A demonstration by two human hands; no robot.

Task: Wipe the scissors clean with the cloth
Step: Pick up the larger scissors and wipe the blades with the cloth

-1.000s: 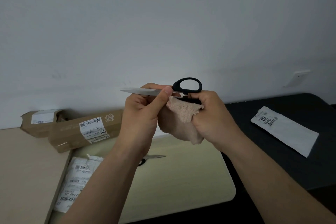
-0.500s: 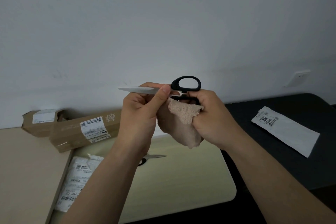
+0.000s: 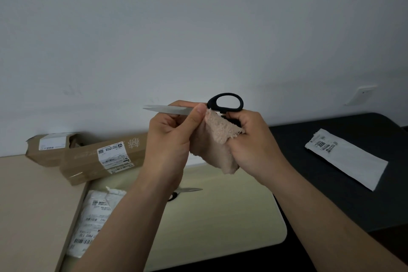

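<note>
**Q:** Where are the scissors [image 3: 225, 104], and how are the hands placed?

**A:** The scissors are held in the air above the bench [image 3: 220, 223], roughly level, with the blades closed and the tip pointing left. The left hand [image 3: 170, 139] is curled round the blade near the pivot, thumb on top. The right hand [image 3: 254, 146] grips the cloth [image 3: 214, 139], bunched against the lower handle. The upper loop stands free.

**Q:** What could go wrong from here?

**A:** Bare fingers wrap the blade, so drawing it through them, or the blades springing apart, might cut skin. The cloth sits at the handle end only, so the blade could be left unwiped. Its frayed edge might snag at the pivot. A slip would likely drop the scissors onto the bench, where a second pair [image 3: 187, 190] lies.

**Q:** What writing can be read?

**A:** The white bag [image 3: 346, 159] on the dark part of the bench shows "3006". The label on the parcel [image 3: 95, 216] is upside down and seems to read "P802 110" beside barcodes. The box [image 3: 99, 159] has a label with a QR code and a printed mark, but its text is too small to read.
</note>
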